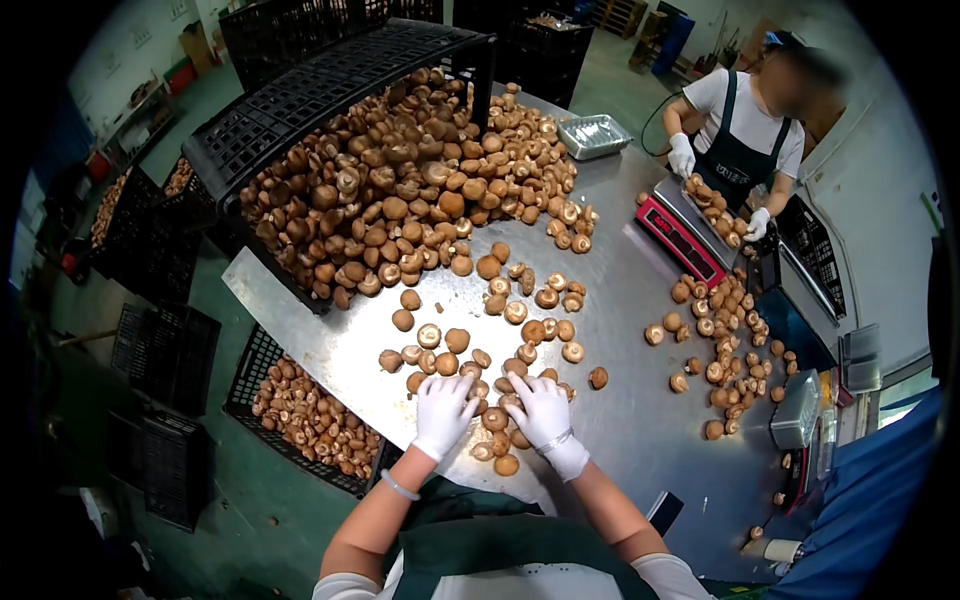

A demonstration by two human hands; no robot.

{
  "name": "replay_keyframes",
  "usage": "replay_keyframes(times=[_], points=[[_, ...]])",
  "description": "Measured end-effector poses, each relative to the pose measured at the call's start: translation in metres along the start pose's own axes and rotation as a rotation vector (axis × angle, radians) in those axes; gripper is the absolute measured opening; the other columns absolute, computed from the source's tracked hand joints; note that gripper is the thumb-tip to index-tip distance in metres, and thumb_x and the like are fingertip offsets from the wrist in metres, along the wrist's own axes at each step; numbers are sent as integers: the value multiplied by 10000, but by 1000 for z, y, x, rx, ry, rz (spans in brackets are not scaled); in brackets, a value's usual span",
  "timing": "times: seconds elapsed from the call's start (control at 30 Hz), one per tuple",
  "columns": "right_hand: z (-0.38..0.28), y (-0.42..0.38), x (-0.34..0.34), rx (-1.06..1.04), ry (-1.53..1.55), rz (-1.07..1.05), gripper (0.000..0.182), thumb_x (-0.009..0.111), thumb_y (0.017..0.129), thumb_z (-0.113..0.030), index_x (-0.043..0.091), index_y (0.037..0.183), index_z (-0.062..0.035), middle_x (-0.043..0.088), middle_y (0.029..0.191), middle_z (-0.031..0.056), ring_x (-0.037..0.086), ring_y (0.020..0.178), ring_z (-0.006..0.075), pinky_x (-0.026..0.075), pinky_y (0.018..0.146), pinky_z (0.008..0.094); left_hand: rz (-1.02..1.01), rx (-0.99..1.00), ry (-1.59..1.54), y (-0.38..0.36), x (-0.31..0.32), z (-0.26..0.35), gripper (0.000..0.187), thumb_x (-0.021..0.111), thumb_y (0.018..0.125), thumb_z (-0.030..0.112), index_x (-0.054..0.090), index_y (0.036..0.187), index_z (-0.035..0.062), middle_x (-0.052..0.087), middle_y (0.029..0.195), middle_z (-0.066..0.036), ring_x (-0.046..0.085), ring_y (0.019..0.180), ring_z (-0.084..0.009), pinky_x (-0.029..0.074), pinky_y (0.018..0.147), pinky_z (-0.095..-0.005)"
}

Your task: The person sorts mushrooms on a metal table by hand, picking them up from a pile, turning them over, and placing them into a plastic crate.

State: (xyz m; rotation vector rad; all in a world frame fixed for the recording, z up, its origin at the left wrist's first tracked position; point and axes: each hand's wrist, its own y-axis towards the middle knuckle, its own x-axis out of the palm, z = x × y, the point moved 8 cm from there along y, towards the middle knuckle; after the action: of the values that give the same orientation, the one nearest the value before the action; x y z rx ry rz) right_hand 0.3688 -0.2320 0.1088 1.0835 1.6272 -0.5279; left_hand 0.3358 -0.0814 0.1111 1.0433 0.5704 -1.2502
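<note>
White gloves cover both my hands, which reach over the metal table (612, 300) among loose shiitake mushrooms (457, 340). My left hand (446, 412) has its fingers stretched out and apart, the tips at a few mushrooms. Close by on the right, my right hand (541, 410) is also spread, its fingertips touching or just over mushrooms. Between the hands lie several more mushrooms (494, 419), partly hidden by the fingers. Beyond them, a big heap of shiitake (400, 190) spills out of a tipped black crate (340, 85).
Across the table a co-worker (745, 130) in white gloves handles mushrooms at a red scale (680, 240). More mushrooms (735, 350) are scattered at the right. A clear plastic tray (594, 136) sits at the back. Below the left edge stands a black crate (262, 350) filled with mushrooms.
</note>
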Motion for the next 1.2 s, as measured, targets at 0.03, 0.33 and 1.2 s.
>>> replay_keyframes(times=[0.03,0.33,1.2], points=[[-1,5,3,4,-68,15,423,658,769,-343,614,1145,-154,597,1013,69,540,942,275,422,807,443,-65,-8,58,9,8,2,438,687,747,314,580,1099,74,597,900,-66,547,903,-238,352,904,-410],[60,-31,-47,208,361,186,260,671,767,-134,639,1016,-63,609,1032,123,564,979,298,450,874,386,-141,-32,-29,15,26,1,415,721,690,275,564,1020,76,579,917,-104,571,842,-285,415,767,-412],[13,50,13,-1,124,18,448,663,774,-254,573,1193,-126,558,1163,105,506,1087,302,436,904,400,-228,-774,-1872,-77,20,-17,490,465,967,273,331,1389,65,489,1270,-154,577,1068,-256,522,839,-291]])
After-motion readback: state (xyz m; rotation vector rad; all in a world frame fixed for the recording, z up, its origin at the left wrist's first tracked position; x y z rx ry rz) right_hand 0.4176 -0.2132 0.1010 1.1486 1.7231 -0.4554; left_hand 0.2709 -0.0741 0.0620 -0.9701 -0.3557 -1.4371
